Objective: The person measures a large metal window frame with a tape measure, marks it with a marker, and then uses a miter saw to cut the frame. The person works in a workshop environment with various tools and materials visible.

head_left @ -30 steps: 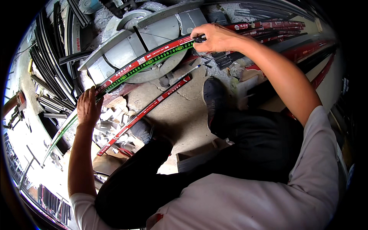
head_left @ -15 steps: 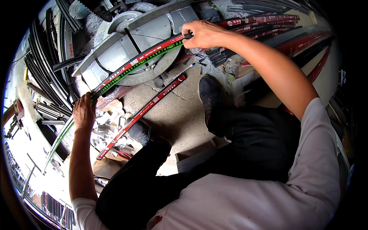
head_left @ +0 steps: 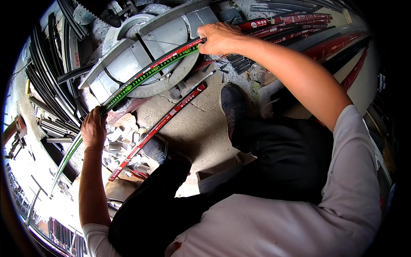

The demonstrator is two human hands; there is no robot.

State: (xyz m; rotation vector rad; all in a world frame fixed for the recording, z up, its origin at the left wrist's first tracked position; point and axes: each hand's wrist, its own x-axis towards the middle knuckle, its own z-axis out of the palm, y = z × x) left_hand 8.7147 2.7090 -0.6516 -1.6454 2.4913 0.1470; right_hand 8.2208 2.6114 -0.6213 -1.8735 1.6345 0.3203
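I am squatting in front of a grey metal mitre saw table (head_left: pixel 128 64). A long black strip with a red film lies across it, and a green measuring tape (head_left: pixel 145 77) is stretched along it. My right hand (head_left: pixel 220 37) pinches the tape and strip at the far right end, above the saw table. My left hand (head_left: pixel 94 128) grips the strip and tape at the lower left end. Another red-wrapped strip (head_left: pixel 158 128) lies loose on the concrete floor between my feet and the saw.
Black profile lengths (head_left: pixel 47 77) are stacked at the left. More red-wrapped strips (head_left: pixel 299 21) lie at the top right. Small pale offcuts (head_left: pixel 120 145) are piled by my left knee. My dark shoe (head_left: pixel 233 107) rests on the concrete.
Both hands have slid a little to the left along the strip, the left one lower. The view has tilted slightly, so the saw table sits higher in the picture.
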